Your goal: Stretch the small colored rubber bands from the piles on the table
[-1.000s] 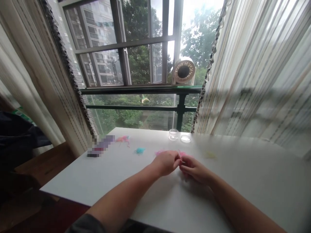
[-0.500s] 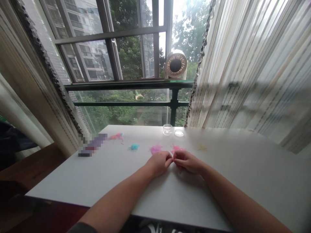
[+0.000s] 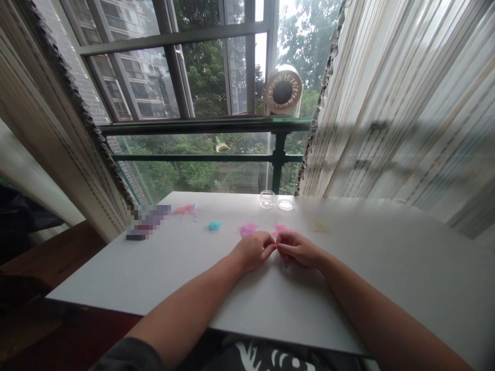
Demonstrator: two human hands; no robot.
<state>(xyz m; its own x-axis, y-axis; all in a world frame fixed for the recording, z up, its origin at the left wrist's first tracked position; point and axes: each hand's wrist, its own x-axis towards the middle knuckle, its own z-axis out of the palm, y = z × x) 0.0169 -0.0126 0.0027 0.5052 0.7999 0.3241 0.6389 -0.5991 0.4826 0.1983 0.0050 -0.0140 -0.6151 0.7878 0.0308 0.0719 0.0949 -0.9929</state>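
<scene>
My left hand and my right hand meet at their fingertips over the white table. Both are closed in a pinch, and whatever lies between the fingers is too small to make out. Just beyond my left hand is a purple pile of thin strands. A pink pile lies behind my right hand, partly covered by it. Farther left sits a teal pile, and to the right a pale yellow one.
At the table's far edge stand a clear round container and a clear shallow dish. Back left are a mixed orange and pink pile and a blurred purple object. A white fan is by the window.
The view has tilted down slightly at the window and the table appears higher in the picture. Both hands keep the same pinched pose, fingertips together.
</scene>
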